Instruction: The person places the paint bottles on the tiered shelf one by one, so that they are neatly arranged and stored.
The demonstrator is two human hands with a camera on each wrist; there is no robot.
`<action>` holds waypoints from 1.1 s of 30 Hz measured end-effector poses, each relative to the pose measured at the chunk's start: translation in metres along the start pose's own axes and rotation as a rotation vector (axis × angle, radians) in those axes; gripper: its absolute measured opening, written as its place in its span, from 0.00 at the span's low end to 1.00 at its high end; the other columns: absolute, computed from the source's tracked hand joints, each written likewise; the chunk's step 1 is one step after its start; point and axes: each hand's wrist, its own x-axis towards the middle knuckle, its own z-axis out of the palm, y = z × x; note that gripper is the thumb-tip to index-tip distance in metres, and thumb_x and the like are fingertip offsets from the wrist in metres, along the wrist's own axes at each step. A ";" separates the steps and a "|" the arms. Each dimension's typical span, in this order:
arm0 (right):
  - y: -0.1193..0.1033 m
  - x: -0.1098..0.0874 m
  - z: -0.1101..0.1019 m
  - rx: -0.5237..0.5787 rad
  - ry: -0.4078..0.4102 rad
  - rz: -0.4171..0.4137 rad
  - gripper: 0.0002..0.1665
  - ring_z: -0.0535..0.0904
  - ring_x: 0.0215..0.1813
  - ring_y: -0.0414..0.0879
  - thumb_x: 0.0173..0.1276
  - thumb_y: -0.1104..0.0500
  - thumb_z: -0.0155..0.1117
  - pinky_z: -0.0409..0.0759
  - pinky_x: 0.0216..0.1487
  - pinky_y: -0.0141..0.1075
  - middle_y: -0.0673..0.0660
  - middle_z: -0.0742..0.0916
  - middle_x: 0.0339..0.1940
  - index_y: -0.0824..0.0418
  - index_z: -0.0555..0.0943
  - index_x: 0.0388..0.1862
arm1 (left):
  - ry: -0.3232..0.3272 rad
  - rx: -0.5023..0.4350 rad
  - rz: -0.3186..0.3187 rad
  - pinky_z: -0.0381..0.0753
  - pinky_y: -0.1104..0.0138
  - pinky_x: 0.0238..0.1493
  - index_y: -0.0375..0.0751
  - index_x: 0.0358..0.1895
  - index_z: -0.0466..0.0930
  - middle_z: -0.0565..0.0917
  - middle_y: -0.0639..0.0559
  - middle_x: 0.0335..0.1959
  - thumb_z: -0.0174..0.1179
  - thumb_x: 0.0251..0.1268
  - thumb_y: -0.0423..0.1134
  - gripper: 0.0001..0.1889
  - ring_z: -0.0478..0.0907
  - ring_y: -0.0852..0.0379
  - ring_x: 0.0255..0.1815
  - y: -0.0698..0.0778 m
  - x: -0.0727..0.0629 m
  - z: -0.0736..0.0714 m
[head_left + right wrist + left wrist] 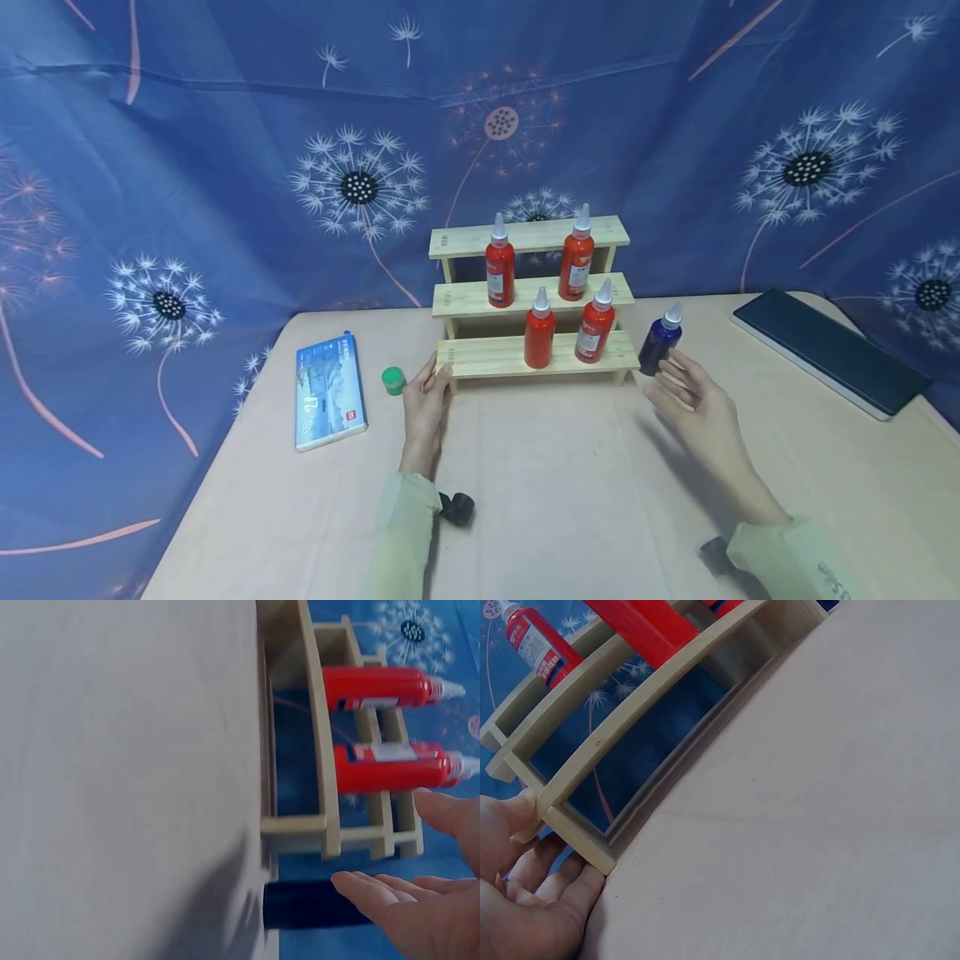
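A three-step wooden shelf (517,358) stands at the back of the table. My left hand (424,410) holds its left end; in the left wrist view the thumb lies at the front board and the fingers are against the leg (581,840). Two red squeeze bottles with white nozzles stand on the middle step, one being this bottle (500,271); two more, including this bottle (539,337), occupy the lowest. Just right of the shelf, a dark blue squeeze bottle (656,342) is upright on the table. My right hand (701,408) has its fingertips at this bottle, thumb apart.
On the left lies a blue-and-white box (330,392), with a small green-lidded jar (393,381) between it and my left hand. A dark-covered book (832,350) lies at the right. Patterned blue cloth (247,167) hangs behind the table.
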 end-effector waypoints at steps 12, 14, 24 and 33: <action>0.015 0.024 -0.012 -0.009 0.049 0.078 0.47 0.68 0.67 0.70 0.72 0.47 0.61 0.77 0.46 0.14 0.71 0.68 0.72 0.64 0.50 0.79 | -0.006 -0.009 0.001 0.76 0.65 0.64 0.42 0.72 0.63 0.69 0.41 0.70 0.56 0.73 0.38 0.27 0.70 0.49 0.68 0.001 -0.001 -0.001; 0.016 0.028 -0.012 -0.009 0.049 0.089 0.47 0.67 0.67 0.70 0.72 0.47 0.60 0.78 0.47 0.15 0.72 0.67 0.72 0.64 0.49 0.79 | -0.008 -0.011 0.001 0.76 0.65 0.64 0.42 0.72 0.63 0.69 0.42 0.70 0.56 0.73 0.38 0.27 0.71 0.49 0.68 0.002 -0.001 -0.001; 0.023 0.044 -0.010 -0.029 0.051 0.133 0.48 0.67 0.68 0.68 0.72 0.44 0.59 0.78 0.60 0.39 0.71 0.67 0.73 0.63 0.48 0.79 | -0.018 -0.020 0.006 0.77 0.68 0.62 0.44 0.72 0.64 0.70 0.43 0.69 0.57 0.72 0.39 0.27 0.71 0.50 0.67 0.002 -0.001 -0.001; 0.029 0.058 -0.004 -0.049 0.061 0.106 0.48 0.70 0.65 0.69 0.71 0.46 0.61 0.76 0.63 0.47 0.75 0.69 0.69 0.65 0.51 0.78 | -0.014 -0.033 -0.003 0.77 0.68 0.61 0.44 0.72 0.65 0.72 0.43 0.68 0.57 0.72 0.40 0.27 0.73 0.51 0.66 0.001 0.000 -0.002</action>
